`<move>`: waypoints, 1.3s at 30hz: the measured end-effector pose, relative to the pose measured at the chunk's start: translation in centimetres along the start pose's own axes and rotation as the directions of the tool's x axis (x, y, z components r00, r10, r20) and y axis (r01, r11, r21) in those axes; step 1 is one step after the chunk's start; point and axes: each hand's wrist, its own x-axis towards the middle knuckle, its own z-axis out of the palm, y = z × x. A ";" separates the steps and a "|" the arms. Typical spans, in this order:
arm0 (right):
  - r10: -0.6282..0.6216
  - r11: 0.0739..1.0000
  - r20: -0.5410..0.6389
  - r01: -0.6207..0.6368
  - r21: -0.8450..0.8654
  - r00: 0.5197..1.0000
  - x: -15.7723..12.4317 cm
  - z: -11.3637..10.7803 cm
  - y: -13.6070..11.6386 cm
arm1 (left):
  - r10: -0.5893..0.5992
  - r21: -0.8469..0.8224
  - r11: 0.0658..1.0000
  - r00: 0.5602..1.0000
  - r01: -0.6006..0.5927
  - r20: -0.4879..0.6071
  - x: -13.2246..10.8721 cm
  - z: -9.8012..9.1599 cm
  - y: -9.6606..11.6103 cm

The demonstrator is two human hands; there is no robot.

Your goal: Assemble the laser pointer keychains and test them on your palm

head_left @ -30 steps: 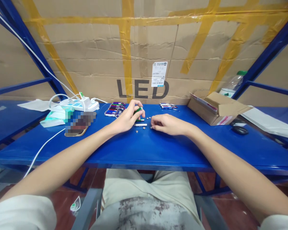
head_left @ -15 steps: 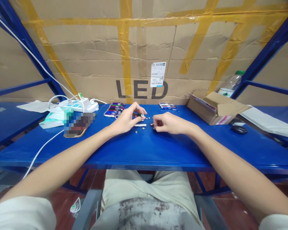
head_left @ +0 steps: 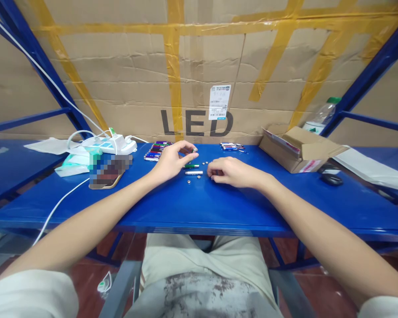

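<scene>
My left hand [head_left: 174, 161] is raised just above the blue table, thumb and index finger pinched on a small flashlight tube [head_left: 195, 150], of which only a pale round end shows. Under its fingertips lie a green tube [head_left: 191, 166] and a silver tube [head_left: 194, 172], side by side. My right hand [head_left: 227, 171] rests on the table to their right, its fingers curled in and closed. Whatever those fingers hold, if anything, is hidden. Between and before the hands are several button cells [head_left: 199, 177], tiny, round and metallic.
Behind my left hand is a row of coloured small flashlights [head_left: 153, 152]; a smaller group [head_left: 231, 147] lies farther right. An open cardboard box [head_left: 301, 152] and a black mouse [head_left: 331, 179] stand right. A phone [head_left: 109, 172] and a power strip [head_left: 111, 145] lie left.
My left hand has lifted slightly back and turned, uncovering the green tube on the table. My right hand has shifted a little left, covering the button cells nearest it.
</scene>
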 end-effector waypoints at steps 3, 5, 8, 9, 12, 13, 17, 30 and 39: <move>0.003 0.999 -0.043 -0.004 -0.037 0.999 0.0 0.2 0.0 | -0.029 -0.031 0.999 1.000 0.029 -0.011 0.2 0.0 -0.3; -0.011 0.998 -0.103 0.005 -0.062 0.995 0.0 0.4 -0.1 | -0.065 -0.062 0.996 0.998 0.063 -0.021 0.3 0.0 -0.5; -0.068 0.993 -0.147 0.054 -0.102 0.987 0.2 1.0 -0.7 | -0.094 -0.088 0.992 0.995 0.091 -0.036 0.4 0.0 -0.8; -0.086 0.991 -0.137 0.071 -0.111 0.987 0.3 1.2 -1.0 | -0.096 -0.087 0.992 0.994 0.092 -0.042 0.5 0.0 -0.8; -0.125 0.984 -0.083 0.113 -0.140 0.989 0.6 2.0 -1.8 | -0.093 -0.072 0.993 0.994 0.089 -0.061 0.5 -0.1 -1.0; -0.131 0.982 -0.066 0.120 -0.146 0.989 0.7 2.2 -2.1 | -0.091 -0.066 0.994 0.994 0.087 -0.065 0.5 -0.1 -1.0; -0.144 0.981 -0.019 0.141 -0.136 0.989 0.9 2.8 -2.8 | -0.082 -0.047 0.996 0.995 0.079 -0.064 0.5 -0.1 -1.1; -0.117 0.988 -0.027 0.114 -0.100 0.993 0.9 2.5 -3.2 | -0.048 -0.014 0.999 0.998 0.048 -0.041 0.3 0.0 -0.7; -0.105 0.988 -0.016 0.103 -0.113 0.994 0.8 2.6 -3.2 | -0.039 0.008 0.999 0.999 0.039 -0.028 0.2 0.2 -0.8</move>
